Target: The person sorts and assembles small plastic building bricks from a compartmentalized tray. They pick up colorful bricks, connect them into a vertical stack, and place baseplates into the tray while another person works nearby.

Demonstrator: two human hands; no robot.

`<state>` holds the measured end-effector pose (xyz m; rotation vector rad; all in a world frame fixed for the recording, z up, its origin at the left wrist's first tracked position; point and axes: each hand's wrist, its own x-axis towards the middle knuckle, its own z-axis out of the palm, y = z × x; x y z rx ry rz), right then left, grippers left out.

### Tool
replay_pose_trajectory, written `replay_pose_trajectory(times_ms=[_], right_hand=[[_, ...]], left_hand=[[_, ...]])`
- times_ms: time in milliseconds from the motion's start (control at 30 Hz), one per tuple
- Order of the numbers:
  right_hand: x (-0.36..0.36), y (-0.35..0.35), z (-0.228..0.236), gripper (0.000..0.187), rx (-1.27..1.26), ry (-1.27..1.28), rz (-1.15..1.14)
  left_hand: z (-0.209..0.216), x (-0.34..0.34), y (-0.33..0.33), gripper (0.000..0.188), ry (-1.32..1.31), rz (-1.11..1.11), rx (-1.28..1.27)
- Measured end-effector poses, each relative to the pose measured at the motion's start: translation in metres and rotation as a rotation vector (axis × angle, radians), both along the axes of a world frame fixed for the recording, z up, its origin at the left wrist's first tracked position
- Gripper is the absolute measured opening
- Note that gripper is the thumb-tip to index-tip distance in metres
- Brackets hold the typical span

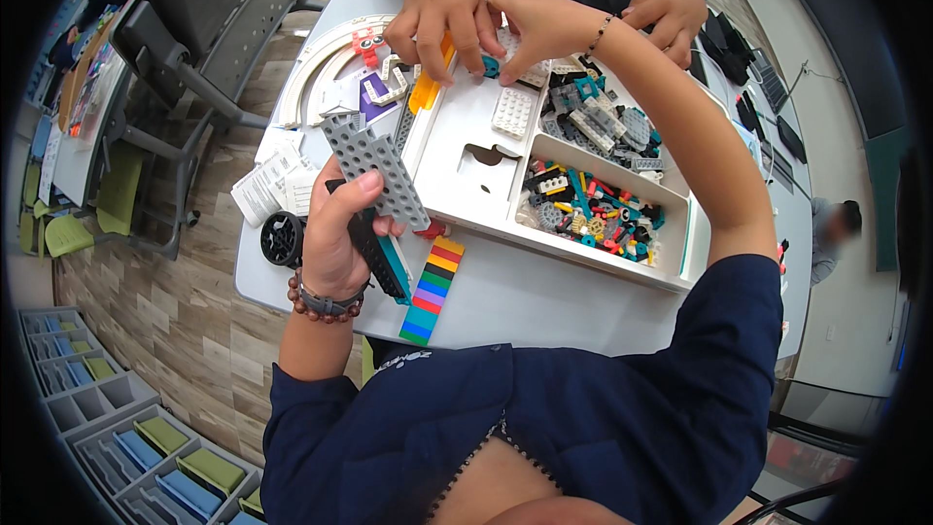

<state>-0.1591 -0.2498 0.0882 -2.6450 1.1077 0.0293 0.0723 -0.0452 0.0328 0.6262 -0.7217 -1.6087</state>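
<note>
My left hand (338,245) is closed around grey plates with round holes and studs (374,170), thumb pressed on top. A long black and teal brick piece (381,258) is in the same hand, below the plates. Across the white tray (462,151) reaches my right hand (544,27), its thumb and fingertips apart at the far compartment. Between them lie white studded plates (507,42); I see no firm grip on one. Another white studded plate (512,111) lies nearer. Beside my right fingertips, another person's hand (439,15) touches the tray near a small teal piece (491,66).
The tray's compartments hold grey and black bricks (607,122) and small coloured parts (588,209). A black wheel (283,238), printed papers (272,183), white curved tracks (316,68) and a striped colour strip (433,292) surround it. The person's other hand (669,17) rests at the far edge.
</note>
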Motion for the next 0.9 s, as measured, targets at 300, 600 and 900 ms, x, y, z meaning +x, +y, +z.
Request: replay_pose_trajectory(times_ms=[300,600,900], right_hand=[[0.007,-0.003,0.003,0.067,-0.008,0.162,-0.036],[-0.004,0.006,-0.012,0.068,-0.042,0.038,-0.077],[-0.014,0.008,-0.021,0.052,-0.057,-0.145,-0.084]], left_hand=[[0.001,-0.001,0.001,0.029,-0.01,0.016,0.005],[0.003,-0.003,0.003,0.028,-0.028,0.024,0.042],[0.0,0.0,0.001,0.028,-0.017,-0.013,0.006]])
